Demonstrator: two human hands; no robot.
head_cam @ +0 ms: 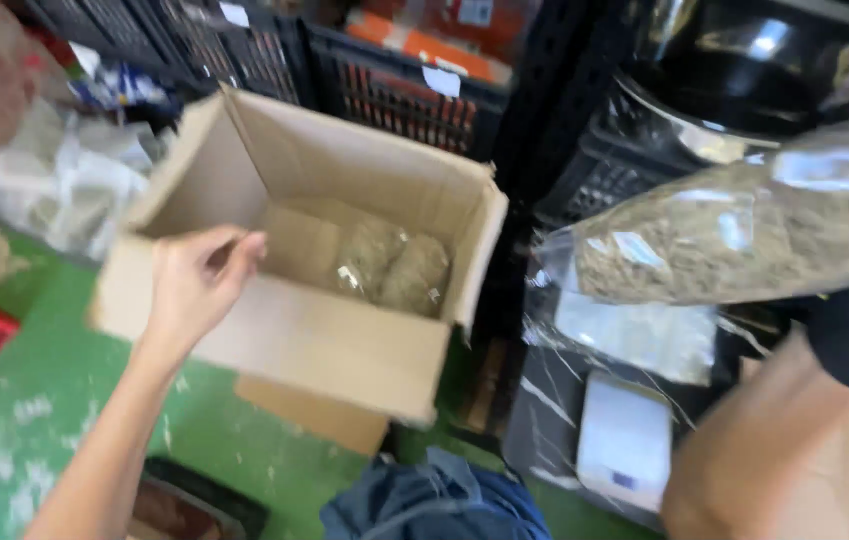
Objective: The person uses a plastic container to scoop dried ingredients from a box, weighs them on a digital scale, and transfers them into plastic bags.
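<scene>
A: Left hand (197, 285)?
B: On the near wall of the open cardboard box (295, 270), fingers curled over the top edge, so closed on the rim. The box sits tilted above the green floor (35, 400).
A: Right hand?
B: Can't see it. Only the forearm (755, 450) comes up at the right, and a dark blur covers the top of it. Can't tell if the fingers are apart or together. A clear plastic bag (745, 235) of dry greenish-brown flakes hangs just above that arm, to the right of the box and clear of it.
A: How would the bag handle?
B: Probably light and soft, the fill shifts and the film looks slick. Better pinched at an end or cradled from below than squeezed mid-body.
A: In the box?
B: Two similar packets (395, 270) lying at the bottom, toward the far right corner.
A: Around?
B: Black crates (395, 95) behind, a small white scale (627, 440) low right.
</scene>
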